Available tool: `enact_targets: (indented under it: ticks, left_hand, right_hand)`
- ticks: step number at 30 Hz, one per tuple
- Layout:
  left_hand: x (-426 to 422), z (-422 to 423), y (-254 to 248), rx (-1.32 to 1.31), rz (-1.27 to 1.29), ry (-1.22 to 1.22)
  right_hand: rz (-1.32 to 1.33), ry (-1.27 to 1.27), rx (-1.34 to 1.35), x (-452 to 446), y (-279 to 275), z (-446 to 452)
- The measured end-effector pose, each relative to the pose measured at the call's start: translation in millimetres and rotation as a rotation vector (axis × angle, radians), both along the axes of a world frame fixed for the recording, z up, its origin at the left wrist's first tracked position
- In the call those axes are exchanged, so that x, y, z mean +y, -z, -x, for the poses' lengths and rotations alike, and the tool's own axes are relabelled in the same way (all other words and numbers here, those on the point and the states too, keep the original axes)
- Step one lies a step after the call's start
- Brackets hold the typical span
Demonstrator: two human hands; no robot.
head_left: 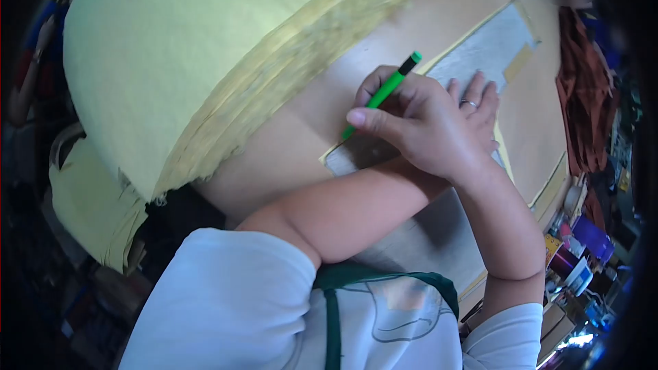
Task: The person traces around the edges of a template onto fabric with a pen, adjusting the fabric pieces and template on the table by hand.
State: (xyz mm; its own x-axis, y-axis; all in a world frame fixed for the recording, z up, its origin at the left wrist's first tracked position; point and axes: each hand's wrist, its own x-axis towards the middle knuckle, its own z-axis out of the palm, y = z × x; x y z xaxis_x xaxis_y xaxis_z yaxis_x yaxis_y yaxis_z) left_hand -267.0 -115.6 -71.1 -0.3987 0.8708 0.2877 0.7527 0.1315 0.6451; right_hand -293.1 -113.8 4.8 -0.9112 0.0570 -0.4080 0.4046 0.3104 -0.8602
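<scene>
My right hand [421,123] is closed around a green pen [391,89] with a black band near its upper end. The pen slants down to the left, its lower end by the edge of a flat grey pattern piece [363,153]. My left arm crosses beneath my right wrist. Fingers spread, my left hand [476,106] lies flat on the grey piece and wears a ring; its back is partly hidden by my right hand. Pale yellow strips border the grey piece, and a tan patch [519,62] sits near its far end. Under it is a smooth tan sheet [274,144].
A thick pile of pale yellow sheets [205,34] with a ragged edge covers the upper left. More yellow material [99,195] hangs at the left. Brown folded material [584,96] and a purple container [593,238] among clutter are at the right. Another person's arm [34,62] shows far left.
</scene>
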Motion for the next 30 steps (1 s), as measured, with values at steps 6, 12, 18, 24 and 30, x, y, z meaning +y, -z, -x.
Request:
enact_targets:
  ticks: [6, 12, 18, 24, 30]
  left_hand:
    - [5, -3, 0, -0.029, 0.033, -0.006]
    - [7, -4, -1, -0.042, 0.043, -0.01]
    - [7, -5, 5, -0.037, 0.058, -0.042]
    - [12, -3, -12, 0.012, 0.185, -0.062]
    - [8, -2, -17, -0.013, 0.203, -0.016]
  right_hand:
    - [0.086, -0.008, 0.025, -13, 20, -4]
    - [0.133, -0.003, 0.073, -19, 25, -7]
    - [-0.054, -0.081, 0.016, -6, 7, -5]
    - [-0.252, 0.241, 0.197, 105, 17, -7]
    - [-0.213, 0.518, 0.228, 213, 18, 14]
